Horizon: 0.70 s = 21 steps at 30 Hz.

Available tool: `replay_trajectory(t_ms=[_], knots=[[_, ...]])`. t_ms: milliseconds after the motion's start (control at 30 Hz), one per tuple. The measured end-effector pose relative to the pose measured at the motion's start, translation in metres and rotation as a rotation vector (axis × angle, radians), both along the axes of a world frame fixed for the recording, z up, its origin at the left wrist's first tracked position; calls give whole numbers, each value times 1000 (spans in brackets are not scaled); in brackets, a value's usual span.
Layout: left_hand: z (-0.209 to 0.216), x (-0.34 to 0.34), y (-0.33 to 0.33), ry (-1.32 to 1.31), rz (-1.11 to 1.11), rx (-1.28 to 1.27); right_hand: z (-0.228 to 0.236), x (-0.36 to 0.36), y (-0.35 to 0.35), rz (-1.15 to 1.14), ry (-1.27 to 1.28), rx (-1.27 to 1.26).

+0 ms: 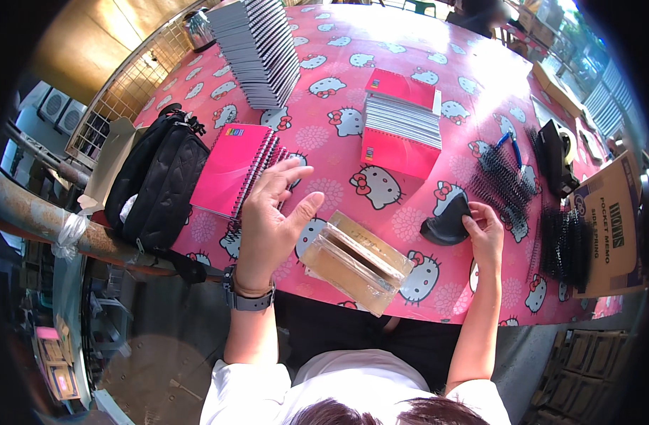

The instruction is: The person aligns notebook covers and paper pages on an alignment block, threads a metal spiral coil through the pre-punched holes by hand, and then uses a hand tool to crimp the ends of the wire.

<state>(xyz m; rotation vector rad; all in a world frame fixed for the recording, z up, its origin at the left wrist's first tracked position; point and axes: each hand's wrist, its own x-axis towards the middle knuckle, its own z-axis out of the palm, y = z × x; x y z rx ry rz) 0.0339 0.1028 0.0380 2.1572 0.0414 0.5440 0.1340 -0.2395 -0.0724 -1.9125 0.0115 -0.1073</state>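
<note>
Pink covers the whole table (409, 42), a plastic cloth printed with cartoon cats, and on it the work is laid out in piles. The left hand (268, 219) hovers open, fingers spread and holding nothing, just above the edge of a pink spiral notebook (232, 166) that lies by a black bag (158, 184). The right hand (486, 234) pinches the edge of a dark curved piece of plastic (445, 223) resting on the cloth. Between the two hands, at the near table edge, lies a clear-wrapped bundle of brown card sheets (356, 262), touched by neither.

To do this step well, I judge that the left hand should come down flat on the notebook cover, beside the wire rather than on it, so that the coil is not bent. The right hand's grip looks light, with only the fingertips on the rim; a firmer hold lower down would stop the piece from slipping. Black binding combs (505, 180) lie just beyond it, easy to snag. Further off stand a stack of red-covered notebooks (402, 124) and a tall stack of grey ones (257, 49).
</note>
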Motion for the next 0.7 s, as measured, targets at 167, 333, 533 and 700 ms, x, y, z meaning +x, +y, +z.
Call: replay_trajectory(t_ms=[167,333,533,700], knots=[[-16,65,-24,-64,-426,174,-2,3,-2,-129,-164,-212],[-51,149,-38,-452,-228,662,-1,0,12,-154,-201,-195],[-88,165,-38,-563,-237,744,0,-3,11,-153,-199,-233],[-97,161,-39,-644,-159,746,-2,-3,11,-160,-183,-258]])
